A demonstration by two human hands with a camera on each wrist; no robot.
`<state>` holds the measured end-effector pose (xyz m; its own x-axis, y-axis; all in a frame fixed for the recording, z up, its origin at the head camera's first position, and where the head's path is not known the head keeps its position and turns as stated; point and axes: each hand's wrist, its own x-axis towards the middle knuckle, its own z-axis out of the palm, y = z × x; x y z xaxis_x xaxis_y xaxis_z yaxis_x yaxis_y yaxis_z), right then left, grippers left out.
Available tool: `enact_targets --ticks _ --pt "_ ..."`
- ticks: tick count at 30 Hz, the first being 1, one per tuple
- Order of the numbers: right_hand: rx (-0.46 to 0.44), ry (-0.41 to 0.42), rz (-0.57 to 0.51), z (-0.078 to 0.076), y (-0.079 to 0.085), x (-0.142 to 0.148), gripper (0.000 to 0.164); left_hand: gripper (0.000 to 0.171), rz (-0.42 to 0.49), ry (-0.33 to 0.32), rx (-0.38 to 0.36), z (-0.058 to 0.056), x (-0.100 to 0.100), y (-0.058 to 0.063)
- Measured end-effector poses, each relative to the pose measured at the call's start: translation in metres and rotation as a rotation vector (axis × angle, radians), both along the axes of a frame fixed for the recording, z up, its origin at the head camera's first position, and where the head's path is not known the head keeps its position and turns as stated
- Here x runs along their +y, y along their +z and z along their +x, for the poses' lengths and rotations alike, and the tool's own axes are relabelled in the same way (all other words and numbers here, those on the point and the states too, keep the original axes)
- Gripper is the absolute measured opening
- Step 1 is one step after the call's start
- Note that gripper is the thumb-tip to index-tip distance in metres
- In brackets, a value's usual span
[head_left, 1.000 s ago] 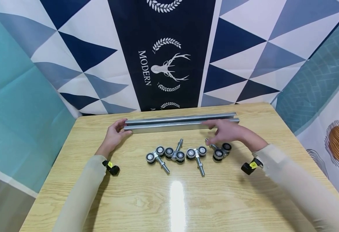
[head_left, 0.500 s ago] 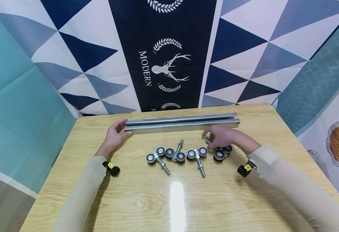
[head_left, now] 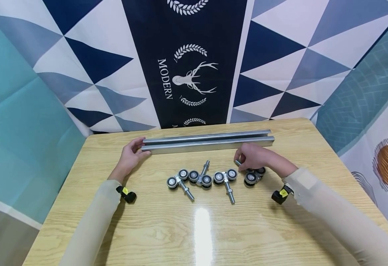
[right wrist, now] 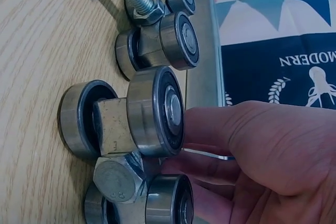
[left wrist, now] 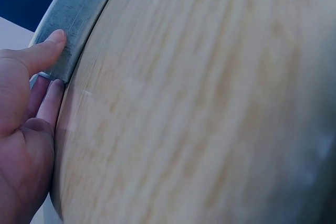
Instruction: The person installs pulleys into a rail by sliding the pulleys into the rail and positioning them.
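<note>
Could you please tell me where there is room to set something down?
The widest bare patch of the table lies in front of the four roller trolleys, between the sleeves. Another lies between the right end of the metal rail and the table's right edge. The trolley row is crowded, the right hand gripping its rightmost trolley.

We see a plain cream left sleeve and a matching right sleeve, both long and fairly smooth, the right one showing a paler squarish patch near its cuff, with a small black left wrist camera and right wrist camera, each beside a bright yellow label.
</note>
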<state>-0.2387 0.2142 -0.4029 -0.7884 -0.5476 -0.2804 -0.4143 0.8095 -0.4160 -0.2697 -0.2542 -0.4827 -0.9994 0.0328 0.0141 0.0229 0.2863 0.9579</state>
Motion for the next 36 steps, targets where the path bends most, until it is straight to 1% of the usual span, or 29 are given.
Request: enact_targets --ticks 8,18,23,27,31,36 --pt "0.028 0.013 0.001 0.002 0.002 -0.001 0.026 0.068 -0.002 -0.004 0.012 0.001 0.0 -0.001" --pt "0.053 0.013 -0.03 0.005 0.008 0.001 0.027 0.07 -0.023 -0.004 0.013 0.001 -0.001 -0.004" --pt "0.076 0.004 -0.036 0.004 0.011 0.003 0.029 0.07 -0.033 -0.003 0.017 0.002 -0.001 -0.004" --pt "0.064 -0.012 -0.031 0.002 0.011 0.003 0.03 0.07 -0.032 -0.005 0.022 0.001 -0.001 -0.004" --pt "0.071 -0.04 -0.036 0.001 0.013 0.003 0.032 0.069 -0.025 -0.005 0.021 0.0 -0.001 -0.003" --pt "0.085 -0.04 -0.032 -0.001 0.014 0.004 0.031 0.07 -0.03 -0.002 0.008 0.0 -0.002 -0.003"
